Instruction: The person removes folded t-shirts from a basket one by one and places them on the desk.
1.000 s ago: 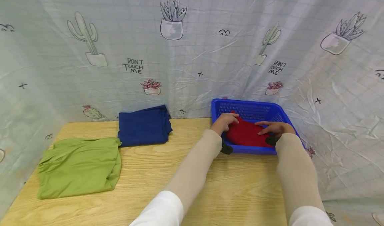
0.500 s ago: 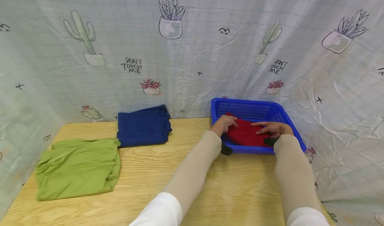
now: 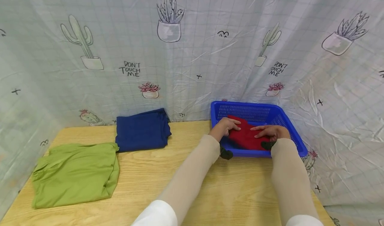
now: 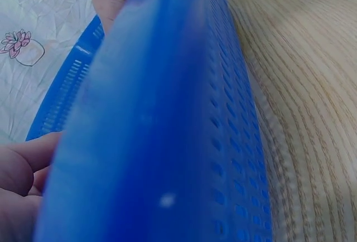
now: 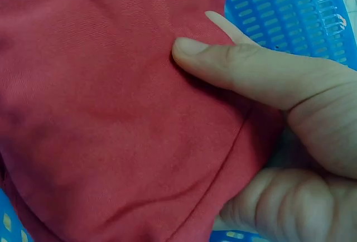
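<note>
A folded red cloth [image 3: 247, 137] lies inside the blue plastic basket [image 3: 240, 152] at the right back of the table. At the cloth's left end, my left hand [image 3: 225, 126] holds its edge; the front wall of the basket covers much of this hand in the left wrist view. My right hand [image 3: 274, 132] grips the right end. In the right wrist view its thumb [image 5: 223, 66] presses on top of the red fabric, while the other fingers [image 5: 290, 203] curl beneath the edge.
A folded navy cloth [image 3: 142, 131] lies on the wooden table [image 3: 144, 186], left of the basket. Farther left and nearer is a folded green cloth [image 3: 75, 176], its corner by the navy one. A cactus-print curtain [image 3: 192, 52] hangs behind and at both sides.
My right hand has shifted slightly left with the right end of the red cloth. My left hand has stayed nearly in place. The head view has tilted and shifted a little.
</note>
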The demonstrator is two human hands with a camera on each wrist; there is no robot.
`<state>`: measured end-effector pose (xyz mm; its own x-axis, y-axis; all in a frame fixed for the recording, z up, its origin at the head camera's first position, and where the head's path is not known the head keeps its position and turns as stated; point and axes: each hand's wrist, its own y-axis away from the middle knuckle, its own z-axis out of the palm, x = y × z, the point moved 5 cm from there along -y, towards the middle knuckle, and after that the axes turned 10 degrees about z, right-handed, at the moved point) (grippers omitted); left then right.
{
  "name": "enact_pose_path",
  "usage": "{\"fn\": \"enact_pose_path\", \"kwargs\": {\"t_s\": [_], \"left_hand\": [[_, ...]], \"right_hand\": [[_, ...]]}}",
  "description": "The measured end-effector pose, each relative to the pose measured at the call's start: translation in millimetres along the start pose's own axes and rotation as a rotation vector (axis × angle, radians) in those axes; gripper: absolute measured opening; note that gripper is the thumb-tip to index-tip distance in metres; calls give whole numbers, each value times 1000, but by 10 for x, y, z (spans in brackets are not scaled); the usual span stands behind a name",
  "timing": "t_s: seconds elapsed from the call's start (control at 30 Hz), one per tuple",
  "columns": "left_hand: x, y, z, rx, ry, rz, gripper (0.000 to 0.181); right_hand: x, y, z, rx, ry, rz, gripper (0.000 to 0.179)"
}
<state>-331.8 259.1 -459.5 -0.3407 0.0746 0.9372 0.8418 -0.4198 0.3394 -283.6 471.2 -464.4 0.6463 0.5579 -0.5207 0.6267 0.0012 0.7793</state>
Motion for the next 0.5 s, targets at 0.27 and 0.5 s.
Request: {"fn": "enact_pose_path", "kwargs": {"t_s": [0.27,0.5], "left_hand": [[2,10,18,17,9,26,41],[98,64,-46,51,-49,143,42]], "right_hand": [[48,-58,-18,30,-28,-5,67],[-61,126,-170,12,-119,-112,60]]}}
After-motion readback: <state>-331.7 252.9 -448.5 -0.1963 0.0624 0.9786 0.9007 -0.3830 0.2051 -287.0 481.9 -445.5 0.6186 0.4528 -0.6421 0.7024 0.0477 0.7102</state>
